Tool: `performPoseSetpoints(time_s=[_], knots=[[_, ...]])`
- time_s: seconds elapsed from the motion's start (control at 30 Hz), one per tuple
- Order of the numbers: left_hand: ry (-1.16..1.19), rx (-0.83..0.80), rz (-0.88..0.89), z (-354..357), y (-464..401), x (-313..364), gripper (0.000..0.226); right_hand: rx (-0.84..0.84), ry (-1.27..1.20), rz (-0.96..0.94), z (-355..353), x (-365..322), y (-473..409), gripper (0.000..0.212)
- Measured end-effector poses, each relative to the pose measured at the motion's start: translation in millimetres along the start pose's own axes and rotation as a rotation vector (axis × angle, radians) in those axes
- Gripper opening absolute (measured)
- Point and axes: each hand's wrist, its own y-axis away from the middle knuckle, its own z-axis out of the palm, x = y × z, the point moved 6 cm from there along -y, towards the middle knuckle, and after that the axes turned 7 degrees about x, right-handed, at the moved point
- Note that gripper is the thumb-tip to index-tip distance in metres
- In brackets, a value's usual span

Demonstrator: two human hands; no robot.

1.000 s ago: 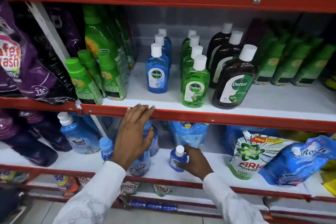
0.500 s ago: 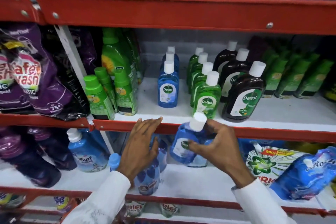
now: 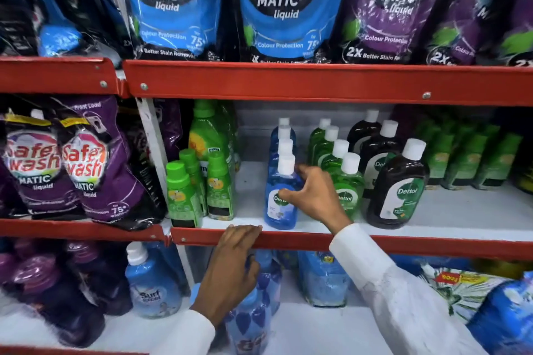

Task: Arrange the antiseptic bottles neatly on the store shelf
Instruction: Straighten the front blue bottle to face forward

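Observation:
A blue Dettol bottle (image 3: 278,210) with a white cap stands upright at the front of the blue row on the middle shelf (image 3: 432,213). My right hand (image 3: 315,196) grips its right side. More blue bottles (image 3: 284,135) line up behind it. To the right runs a row of green Dettol bottles (image 3: 349,181), then a row of dark brown Dettol bottles (image 3: 399,184). My left hand (image 3: 230,265) rests with its fingertips on the red front lip of the shelf (image 3: 302,241), holding nothing.
Small green-capped bottles (image 3: 183,193) stand left of the blue row. Green packs (image 3: 467,158) fill the shelf's right end. Detergent pouches (image 3: 277,6) hang above and purple ones (image 3: 83,164) at left. Blue refills (image 3: 151,285) sit on the shelf below.
My right hand lifted the blue bottle from the lower shelf and set it upright at the front of the blue row. The camera tilted upward. My left hand stayed at the shelf lip.

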Motion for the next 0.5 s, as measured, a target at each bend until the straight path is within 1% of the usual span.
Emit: performPoseSetpoints(time_s=[0.1, 0.2, 0.3, 0.4, 0.5], knots=[[0.013, -0.010, -0.002, -1, 0, -3, 0.063, -0.004, 0.011, 0.017, 8, 8, -5, 0.049], [0.053, -0.001, -0.030, -2, -5, -3, 0.058, -0.030, -0.019, 0.028, 11, 9, -6, 0.058], [0.152, 0.098, -0.105, -9, -18, -4, 0.050, -0.004, -0.075, 0.021, 9, 14, 3, 0.064], [0.213, 0.133, -0.164, -8, -39, -6, 0.051, 0.055, -0.066, 0.054, 11, 31, 22, 0.058], [0.260, 0.053, -0.252, 3, -66, -11, 0.048, 0.050, -0.049, 0.115, 20, 48, 37, 0.042]])
